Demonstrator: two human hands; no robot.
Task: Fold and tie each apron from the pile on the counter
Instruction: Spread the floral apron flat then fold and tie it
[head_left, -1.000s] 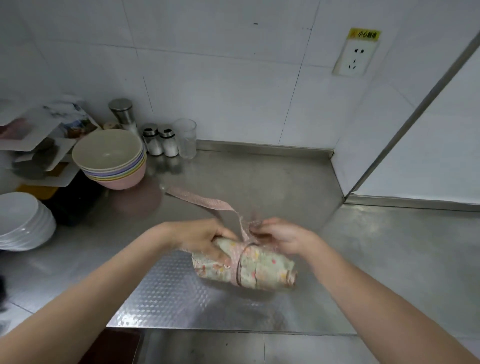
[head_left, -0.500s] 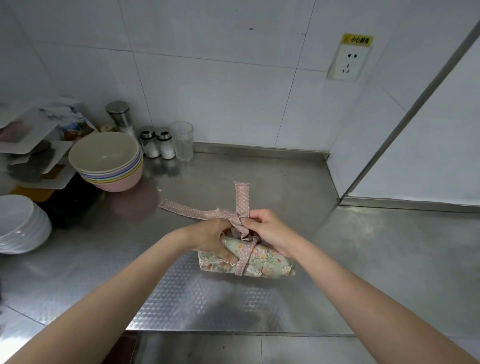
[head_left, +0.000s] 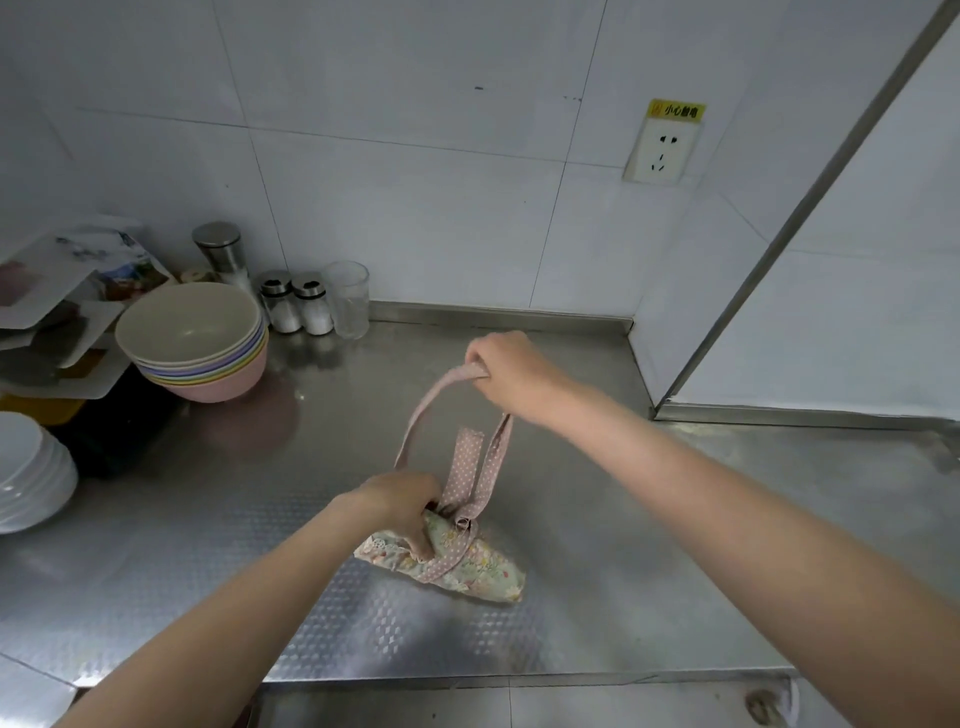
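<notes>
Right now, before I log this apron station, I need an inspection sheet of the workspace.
Surface: steel counter, reflective.
Job's things: rolled floral apron lying on it, dotted strap wrapped round, pulled up in a loop.
Clutter: stacked bowls, white plates, shakers, glass, trays at back left.
Hands: left hand grips the roll; right hand pinches the strap.
Cables: nothing seen.
Surroundings: tiled wall, socket.

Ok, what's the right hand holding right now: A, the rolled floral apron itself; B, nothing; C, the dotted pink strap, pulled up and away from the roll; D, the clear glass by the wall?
C: the right hand pinches the dotted pink strap raised above the counter, while the left hand grips the rolled apron.
</notes>
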